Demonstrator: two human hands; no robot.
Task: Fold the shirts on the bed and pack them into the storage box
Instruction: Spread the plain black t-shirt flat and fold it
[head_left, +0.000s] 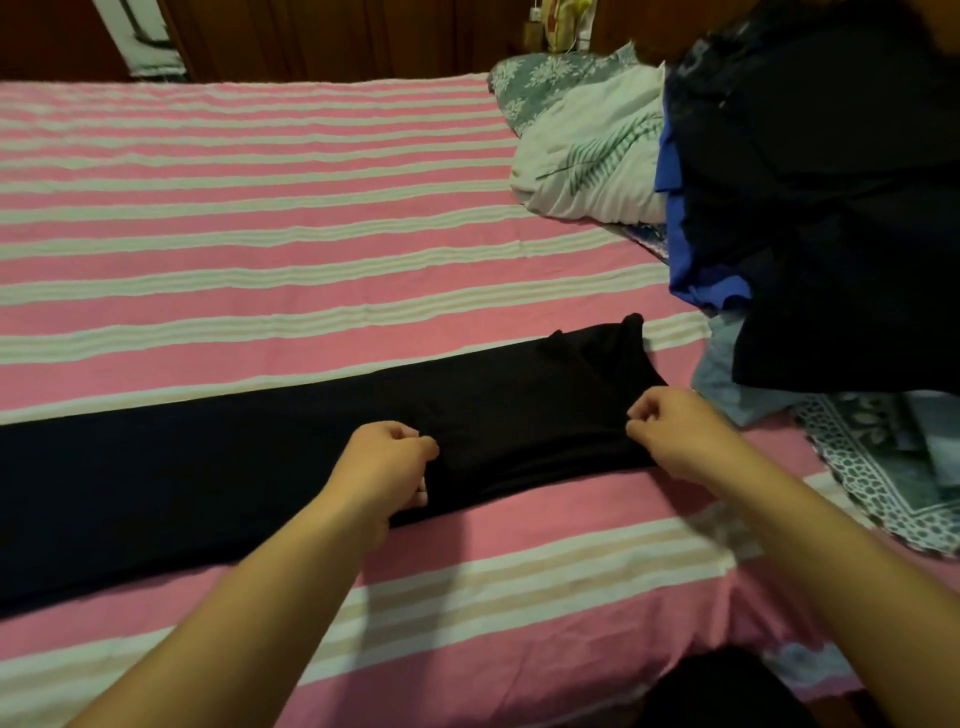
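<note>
A long black shirt (249, 457), folded into a narrow strip, is laid flat across the bed with the pink and white striped sheet (260, 218). The strip runs from the left edge over to the right. The near edge of the shirt, around the middle of the strip, is pinched by the curled fingers of the left hand (387, 465). The right end of the shirt is pinched by the thumb and bent fingers of the right hand (675, 434).

A pile of dark clothes with some blue cloth (810, 208) is heaped on the right side of the bed, near the shirt's right end. A white pillow with green leaf shapes (587, 156) is seen behind it, beside a grey flowered cloth (540, 83). No storage box can be seen, so what is in it cannot be told.
</note>
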